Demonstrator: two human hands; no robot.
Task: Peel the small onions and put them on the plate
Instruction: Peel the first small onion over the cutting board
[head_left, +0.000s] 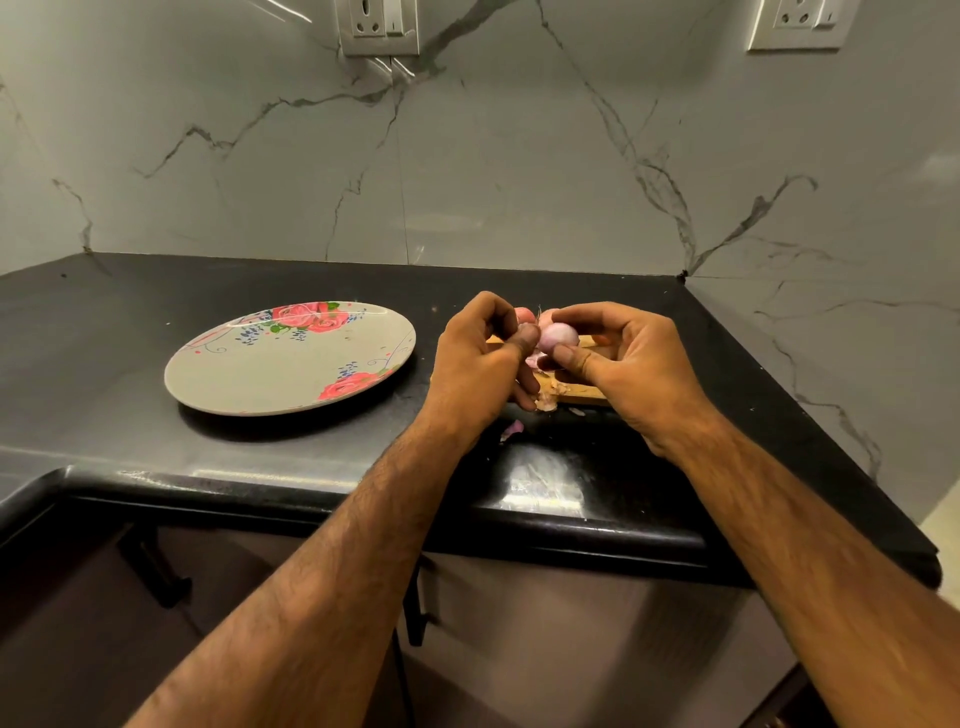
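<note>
The black table (104, 338) carries a flowered plate (270, 369) left of the left grip (483, 358), a wooden board (587, 396) beneath it, and peel scraps (511, 430) just nearer.

head-worn wide-angle view, looking forward and down over a kitchen counter corner.

the camera sits above and behind the two bare forearms, which rise from the bottom corners to the left hand (483, 358) and right hand (634, 364), meeting round a small onion (558, 335) just right of centre, near the lens. it faces the marbled wall (467, 171) across the black countertop (104, 338), whose front edge crosses the lower middle, with cabinet fronts (545, 623) beneath. the floral plate (270, 374) lies left of centre; a wall socket (376, 26) meets the top edge. straight lines bow near the borders.
</note>
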